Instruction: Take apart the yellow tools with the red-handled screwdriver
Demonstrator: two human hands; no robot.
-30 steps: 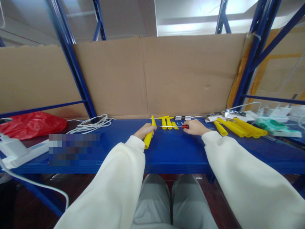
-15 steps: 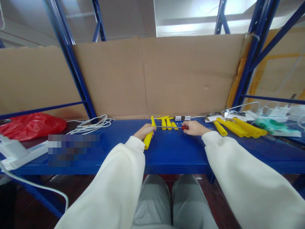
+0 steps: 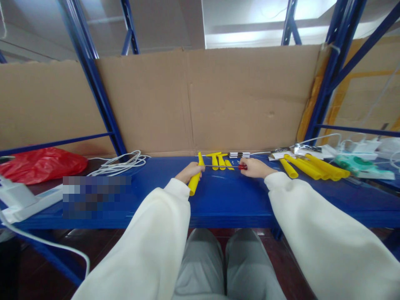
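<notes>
My left hand [image 3: 190,171] is closed round a yellow plastic tube [image 3: 194,183] that flares at its lower end and leans slightly. My right hand [image 3: 253,168] grips the red handle of a screwdriver [image 3: 222,166]. Its long thin shaft runs level to the left, and the tip meets the side of the tube near my left fingers. Whether a screw sits at the tip is too small to tell. Behind the shaft lie several smaller yellow plastic parts [image 3: 215,161] on the blue tabletop [image 3: 231,196], with tiny pieces beside them.
Several yellow tubes [image 3: 308,166] lie together at the right, near a green-and-white object [image 3: 359,164] and white adapters. A dark-and-white stack [image 3: 239,154] stands by the cardboard wall [image 3: 243,96]. At the left are a coiled white cable [image 3: 133,161], a red plastic bag [image 3: 43,164] and a power strip [image 3: 34,204].
</notes>
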